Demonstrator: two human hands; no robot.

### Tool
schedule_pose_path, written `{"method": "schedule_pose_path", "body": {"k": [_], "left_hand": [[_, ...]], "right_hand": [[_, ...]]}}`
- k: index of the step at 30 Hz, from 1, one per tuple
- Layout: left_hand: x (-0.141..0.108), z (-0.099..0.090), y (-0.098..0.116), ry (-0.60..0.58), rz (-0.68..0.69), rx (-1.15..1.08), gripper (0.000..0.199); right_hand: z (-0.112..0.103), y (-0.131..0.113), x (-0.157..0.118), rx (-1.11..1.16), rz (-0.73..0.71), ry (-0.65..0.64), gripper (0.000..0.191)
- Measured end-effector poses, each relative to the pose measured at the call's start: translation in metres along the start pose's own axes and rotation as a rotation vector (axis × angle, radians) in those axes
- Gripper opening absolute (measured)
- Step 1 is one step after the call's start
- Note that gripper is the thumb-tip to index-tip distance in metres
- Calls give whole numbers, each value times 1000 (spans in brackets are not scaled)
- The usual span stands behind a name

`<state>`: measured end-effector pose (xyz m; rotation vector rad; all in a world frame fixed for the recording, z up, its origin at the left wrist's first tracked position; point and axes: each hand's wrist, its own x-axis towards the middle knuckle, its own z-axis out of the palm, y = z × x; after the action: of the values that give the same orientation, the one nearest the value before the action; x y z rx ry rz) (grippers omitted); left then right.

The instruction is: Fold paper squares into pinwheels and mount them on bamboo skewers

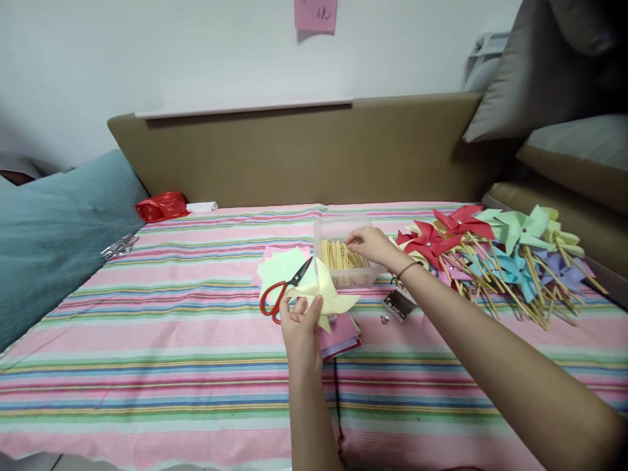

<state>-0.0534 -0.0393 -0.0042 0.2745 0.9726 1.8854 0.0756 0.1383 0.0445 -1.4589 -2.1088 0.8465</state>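
Observation:
My left hand (301,324) is closed on a pale yellow paper pinwheel (326,297), thumb pressed on its front. Over a clear plastic box (363,280) of thin wooden sticks (334,255), my right hand (367,245) has its fingers drawn together at the sticks' tops; whether a stick is between them I cannot tell. Red-handled scissors (277,299) lie on light green paper sheets (279,268), just behind my left hand. Pink and purple paper squares (341,333) are partly hidden under the pinwheel. A small box of metal pins (400,304) stands below my right forearm, with a few loose pins (384,319) beside it.
Finished pinwheels on sticks (515,261) are heaped at the right on the striped cloth (171,366). A red plastic bag (161,207) and a clear wrapper (119,247) lie at the left. Behind runs a brown backrest (314,157); grey cushions (579,144) rise at right.

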Motion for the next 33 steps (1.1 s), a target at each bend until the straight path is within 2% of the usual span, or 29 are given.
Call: {"method": "schedule_pose_path", "body": {"k": [1, 5, 10, 16, 19, 21, 24, 27, 29, 30, 33], "left_hand": [[1, -2, 2, 5, 1, -17, 63], [4, -11, 8, 7, -9, -73, 60], [5, -19, 14, 10, -6, -122, 54], [3, -15, 14, -11, 24, -134, 52], [1, -13, 14, -58, 47, -138, 51], [0, -12, 14, -100, 49, -150, 52], [-1, -12, 13, -154, 27, -173, 51], [0, -10, 10, -209, -1, -165, 48], [1, -7, 8, -251, -21, -160, 46], [0, -5, 6, -270, -30, -159, 46], [-3, 4, 0, -330, -52, -157, 50]], "right_hand": [[4, -1, 12, -46, 30, -53, 6], [29, 0, 44, -157, 171, -260, 30], [60, 0, 61, -184, 328, -406, 32], [70, 3, 64, -95, 408, -399, 34], [60, 0, 61, 11, 372, -313, 34], [47, -5, 56, 102, 317, -208, 28], [21, -15, 31, 256, 193, 14, 13], [4, -19, -22, 404, 63, 178, 9], [3, -18, -67, 592, -62, 208, 14], [6, -16, -89, 685, -103, 182, 18], [19, -7, -140, 796, -91, 143, 23]]}}
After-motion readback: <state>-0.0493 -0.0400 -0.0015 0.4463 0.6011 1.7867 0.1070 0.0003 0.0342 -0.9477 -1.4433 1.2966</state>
